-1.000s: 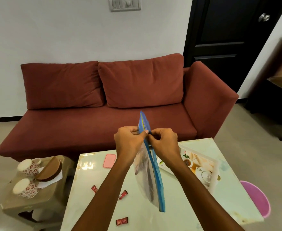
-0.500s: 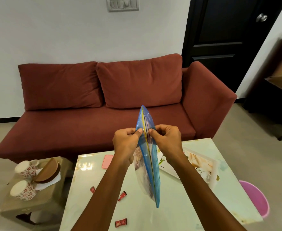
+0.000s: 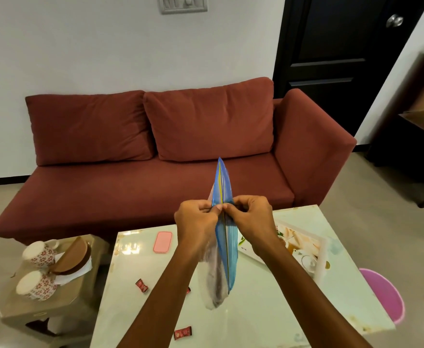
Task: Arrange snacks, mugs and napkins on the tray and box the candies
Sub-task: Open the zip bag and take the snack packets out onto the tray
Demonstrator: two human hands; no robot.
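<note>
A home living room: a red two-cushion sofa [image 3: 155, 151] against a white wall, a dark panelled door [image 3: 336, 59], and a low glossy bench [image 3: 256, 310] in front.

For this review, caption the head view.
Both hands pinch a blue zip bag above the table.

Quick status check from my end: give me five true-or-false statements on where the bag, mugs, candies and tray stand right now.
1. Both hands grip the blue-edged plastic bag at its top seam. True: left hand, right hand.
2. The two mugs are on the tray. False: both mugs stand on the small side table.
3. Red candies lie loose on the table. True.
4. The tray sits at the table's left. False: it is at the right, behind the right forearm.
5. The pink flat case is on the sofa. False: it lies on the table.
</note>
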